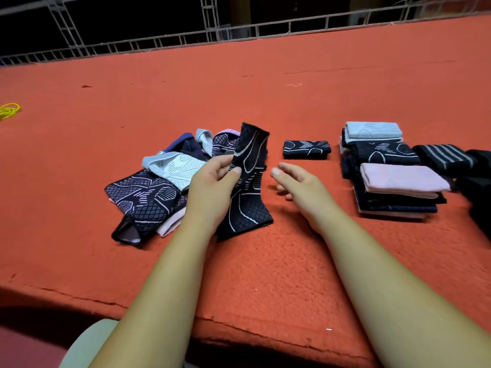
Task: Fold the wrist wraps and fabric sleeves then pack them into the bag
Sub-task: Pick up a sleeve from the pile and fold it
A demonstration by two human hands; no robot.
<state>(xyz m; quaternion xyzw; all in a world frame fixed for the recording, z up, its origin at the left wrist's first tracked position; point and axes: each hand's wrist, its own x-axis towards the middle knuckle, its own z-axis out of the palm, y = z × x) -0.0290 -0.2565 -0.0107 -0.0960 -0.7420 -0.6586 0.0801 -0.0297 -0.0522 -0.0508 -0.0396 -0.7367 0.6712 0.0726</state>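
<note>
Pinching a black sleeve between thumb and fingers, my left hand holds it upright, lower end on the orange table; my right hand hovers beside it, relaxed, holding nothing; unfolded heap left, folded stacks right.

On the counter, a heap of unfolded sleeves lies left of centre, and at its right edge the left grip holds one sleeve upright. The right grip hovers just right of that sleeve, with a single folded sleeve lying behind it. Farther right stand stacks of folded sleeves, one behind the other, with folded wrist wraps just beside them on their right; a coil of cord lies far left, and a railing runs behind the counter.
</note>
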